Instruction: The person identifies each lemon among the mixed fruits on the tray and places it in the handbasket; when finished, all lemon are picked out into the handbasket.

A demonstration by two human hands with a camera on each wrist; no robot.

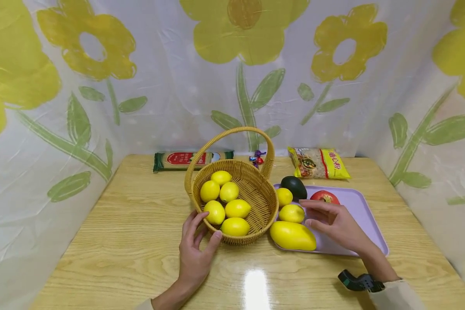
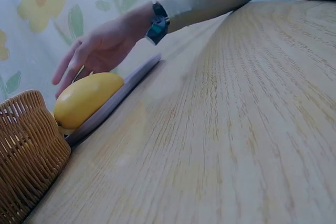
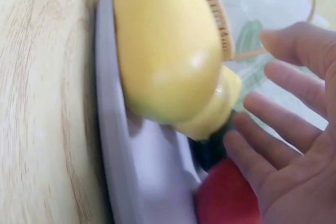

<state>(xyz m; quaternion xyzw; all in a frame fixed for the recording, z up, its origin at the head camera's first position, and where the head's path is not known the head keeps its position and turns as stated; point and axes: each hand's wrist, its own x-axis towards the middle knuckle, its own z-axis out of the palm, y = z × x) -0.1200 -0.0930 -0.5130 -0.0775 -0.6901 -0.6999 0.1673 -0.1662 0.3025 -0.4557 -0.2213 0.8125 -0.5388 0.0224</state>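
A woven basket (image 1: 261, 206) with a tall arched handle holds several yellow lemons (image 1: 238, 208). My left hand (image 1: 196, 254) grips its near left rim, index fingertip and thumb tip over the edge; the left wrist view does not show this hand. My right hand (image 1: 339, 224) hovers over a lilac tray (image 1: 352, 206), holding nothing, its fingers spread in the right wrist view. Its fingertips are close to a lemon (image 1: 292, 213). Another lemon (image 1: 284, 196), a yellow mango (image 1: 293, 235), a dark green avocado (image 1: 293, 187) and a partly hidden red pomegranate (image 1: 325, 196) share the tray.
Behind the basket lies a green-and-red packet (image 1: 178, 159), with small wrapped candies (image 1: 258, 158) to its right. A yellow food bag (image 1: 318, 163) lies behind the tray. Flower-printed curtains (image 1: 170, 86) surround the wooden table (image 1: 131, 232).
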